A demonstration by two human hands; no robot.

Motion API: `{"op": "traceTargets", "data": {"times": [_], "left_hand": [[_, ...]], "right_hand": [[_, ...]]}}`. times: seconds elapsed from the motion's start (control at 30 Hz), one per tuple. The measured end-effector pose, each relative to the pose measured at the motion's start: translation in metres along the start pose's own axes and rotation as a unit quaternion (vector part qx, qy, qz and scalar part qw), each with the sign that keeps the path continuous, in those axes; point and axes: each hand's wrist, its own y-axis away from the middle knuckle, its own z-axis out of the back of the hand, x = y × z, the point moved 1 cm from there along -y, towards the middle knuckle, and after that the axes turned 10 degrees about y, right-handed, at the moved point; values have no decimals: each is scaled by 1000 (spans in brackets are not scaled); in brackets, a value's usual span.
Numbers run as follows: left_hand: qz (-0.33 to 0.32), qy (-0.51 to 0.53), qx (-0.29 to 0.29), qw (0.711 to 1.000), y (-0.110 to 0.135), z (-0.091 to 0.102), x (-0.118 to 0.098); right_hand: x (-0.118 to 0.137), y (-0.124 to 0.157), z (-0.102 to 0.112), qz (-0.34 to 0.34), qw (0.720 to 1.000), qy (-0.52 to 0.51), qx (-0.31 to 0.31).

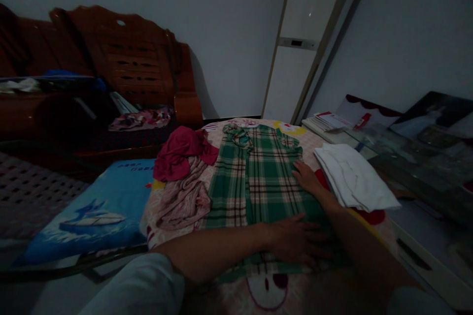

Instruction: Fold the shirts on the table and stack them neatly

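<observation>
A green plaid shirt [271, 174] lies spread out on a pink patterned cloth [266, 291], its collar at the far end and its front strip running down the middle. My left hand [295, 240] rests flat on the lower right part of the shirt, fingers spread. Farther up, my right hand [306, 177] lies on the shirt's right edge, just below the sleeve, with its fingers stretched out. Neither hand grips anything that I can see. Left of the shirt are a crumpled dark pink garment [183, 152] and a pale pink knitted one [185, 202].
A folded white cloth [354, 174] lies right of the shirt, beside a glass-topped cabinet [424, 152] with papers and a photo. At left stand a blue pillow [103, 206] and a carved wooden sofa [129, 59]. A tall white air conditioner [295, 64] stands behind.
</observation>
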Motion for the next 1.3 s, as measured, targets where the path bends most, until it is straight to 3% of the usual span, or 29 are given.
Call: {"op": "traceTargets", "data": {"times": [0.17, 0.23, 0.37, 0.5, 0.6, 0.77, 0.93, 1.03, 1.17, 1.23, 1.3], "left_hand": [[2, 21, -7, 1000, 2, 2, -1], [5, 29, -7, 1000, 3, 3, -1], [16, 46, -5, 999, 3, 5, -2], [21, 63, -1, 998, 2, 6, -2], [28, 70, 1, 997, 4, 5, -4], [34, 83, 6, 996, 5, 3, -7], [48, 129, 12, 990, 4, 11, -9], [38, 207, -30, 977, 9, 34, -8], [59, 299, -161, 939, 26, 75, 9], [130, 345, -244, 897, 38, 88, 26], [202, 416, -300, 835, 47, 92, 43]], "right_hand": [[-16, 43, 29, 4, 993, -113, -47], [-21, 70, 41, -31, 992, -113, -55], [-29, 125, 52, -116, 992, -9, -46], [-34, 163, 48, -177, 973, 138, -54], [-37, 176, 45, -202, 963, 176, -27], [-46, 179, 48, -228, 965, 120, 53], [-52, 180, 53, -220, 974, 31, 41], [-56, 181, 57, -230, 972, -43, -8], [-49, 179, 64, -258, 947, -186, -52], [-35, 173, 69, -252, 931, -257, -64], [-14, 164, 74, -246, 918, -303, -66]]}}
